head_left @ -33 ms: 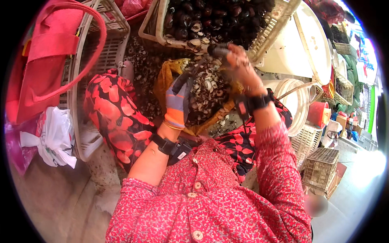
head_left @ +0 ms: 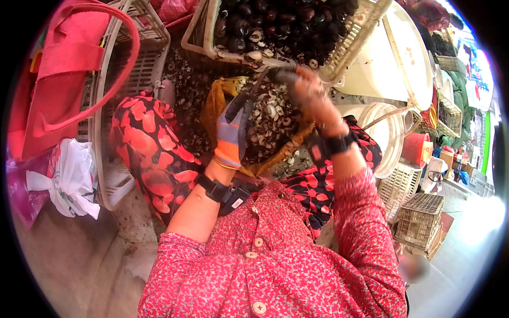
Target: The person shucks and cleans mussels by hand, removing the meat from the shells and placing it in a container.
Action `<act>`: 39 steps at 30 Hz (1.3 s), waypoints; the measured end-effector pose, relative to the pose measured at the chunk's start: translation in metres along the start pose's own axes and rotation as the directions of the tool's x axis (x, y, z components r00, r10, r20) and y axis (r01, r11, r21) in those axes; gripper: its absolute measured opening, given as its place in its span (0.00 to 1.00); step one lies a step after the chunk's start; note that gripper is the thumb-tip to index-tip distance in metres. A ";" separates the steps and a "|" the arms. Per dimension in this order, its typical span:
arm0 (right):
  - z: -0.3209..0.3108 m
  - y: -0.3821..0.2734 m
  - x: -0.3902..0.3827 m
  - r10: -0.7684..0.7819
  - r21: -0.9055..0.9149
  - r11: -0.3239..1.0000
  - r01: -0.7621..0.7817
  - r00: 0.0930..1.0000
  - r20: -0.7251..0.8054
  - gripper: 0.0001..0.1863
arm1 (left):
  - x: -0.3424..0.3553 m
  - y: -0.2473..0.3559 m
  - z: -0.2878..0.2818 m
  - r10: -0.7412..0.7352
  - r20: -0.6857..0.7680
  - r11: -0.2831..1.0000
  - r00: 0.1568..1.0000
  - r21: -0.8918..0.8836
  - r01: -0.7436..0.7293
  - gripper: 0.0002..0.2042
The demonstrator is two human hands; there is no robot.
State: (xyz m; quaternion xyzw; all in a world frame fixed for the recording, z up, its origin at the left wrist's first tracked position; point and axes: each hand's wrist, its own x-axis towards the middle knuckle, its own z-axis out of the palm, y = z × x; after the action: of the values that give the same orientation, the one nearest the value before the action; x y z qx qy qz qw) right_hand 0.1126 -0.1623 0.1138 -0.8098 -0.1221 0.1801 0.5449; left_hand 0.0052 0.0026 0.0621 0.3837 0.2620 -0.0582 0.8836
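Observation:
My left hand (head_left: 231, 127), in a grey and orange glove with dark fingers, is curled closed over a heap of pale and brown scraps (head_left: 273, 111). What its fingers hold, if anything, I cannot make out. My right hand (head_left: 313, 93), ungloved and smeared by motion, is closed round a dark, handle-like thing (head_left: 281, 74) whose kind is unclear. It sits beyond and right of the left hand, below the rim of a pale plastic crate (head_left: 212, 32). Inside are dark, glossy rounded pieces (head_left: 281, 18). A yellow sack (head_left: 214, 106) borders the scraps.
A red bag (head_left: 63, 74) lies over a slatted crate (head_left: 140, 69) on the left, above a white plastic bag (head_left: 74, 177). On the right stand a large cream tub (head_left: 392, 63), a white bucket (head_left: 384, 138), a red bucket (head_left: 416, 148) and stacked crates (head_left: 419, 217).
My right hand has shifted slightly down and to the left with the dark thing, closer to my left hand. The left hand has barely moved.

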 end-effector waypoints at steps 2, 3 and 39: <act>0.025 -0.006 -0.033 0.149 0.126 0.981 -0.151 0.989 0.021 0.14 | 0.002 -0.008 -0.003 0.051 0.117 0.998 0.992 0.020 -0.053 0.14; 0.035 0.001 -0.049 0.137 0.155 0.978 -0.140 0.990 0.026 0.15 | 0.002 -0.012 -0.003 0.072 0.178 0.997 0.981 0.027 -0.078 0.14; 0.021 -0.020 -0.125 0.206 0.312 0.939 -0.148 0.965 -0.163 0.21 | -0.007 -0.012 -0.003 0.392 0.589 0.419 0.707 0.569 -0.707 0.13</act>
State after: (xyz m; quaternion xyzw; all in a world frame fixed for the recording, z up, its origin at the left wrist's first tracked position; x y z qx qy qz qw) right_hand -0.0098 -0.1866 0.1452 -0.7401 0.0334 0.1656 0.6510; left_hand -0.0054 -0.0043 0.0563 0.7654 -0.1027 0.0653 0.6319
